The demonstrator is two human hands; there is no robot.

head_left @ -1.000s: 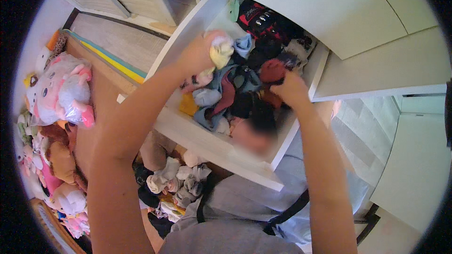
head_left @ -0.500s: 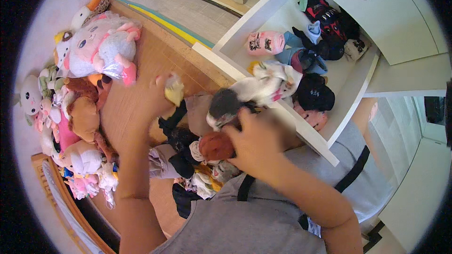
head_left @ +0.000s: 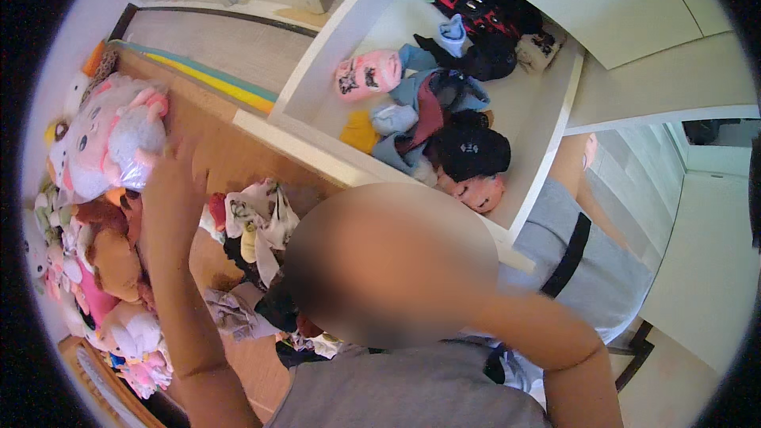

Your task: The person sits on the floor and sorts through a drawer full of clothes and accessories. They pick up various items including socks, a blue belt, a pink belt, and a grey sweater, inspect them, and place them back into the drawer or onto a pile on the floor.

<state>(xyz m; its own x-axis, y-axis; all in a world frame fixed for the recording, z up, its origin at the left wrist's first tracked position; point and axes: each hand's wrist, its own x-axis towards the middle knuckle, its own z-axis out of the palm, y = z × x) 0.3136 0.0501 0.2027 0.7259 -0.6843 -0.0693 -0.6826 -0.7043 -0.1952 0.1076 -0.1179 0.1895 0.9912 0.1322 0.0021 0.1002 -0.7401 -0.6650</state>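
Note:
My left hand (head_left: 178,174) is above the brown wooden surface, left of the clothing pile. Its fingers look apart and somewhat smeared, and I see nothing in them. A crumpled white cloth with dark marks (head_left: 263,210) lies on the pile, with a pale yellow piece (head_left: 249,244) against it. My right hand (head_left: 396,261) is in front of the drawer; a round blur hides its fingers and whatever they touch. Just beyond it, the open white drawer (head_left: 309,147) contains a rolled pink bundle (head_left: 369,74), a yellow piece (head_left: 360,131) and a black bundle (head_left: 469,149).
Plush toys (head_left: 119,261) crowd the left wall, a large pink-and-white one (head_left: 115,139) among them. Deeper in the drawer lie black-and-red pieces (head_left: 479,8) and a light-blue piece (head_left: 452,35). White cabinet fronts (head_left: 626,8) rise at the upper right. My grey-clothed leg (head_left: 547,230) is beside the drawer.
The white-and-grey cloth lying across the drawer front no longer hangs there; a white cloth now tops the pile. The yellow piece is gone from my left hand. The view has shifted.

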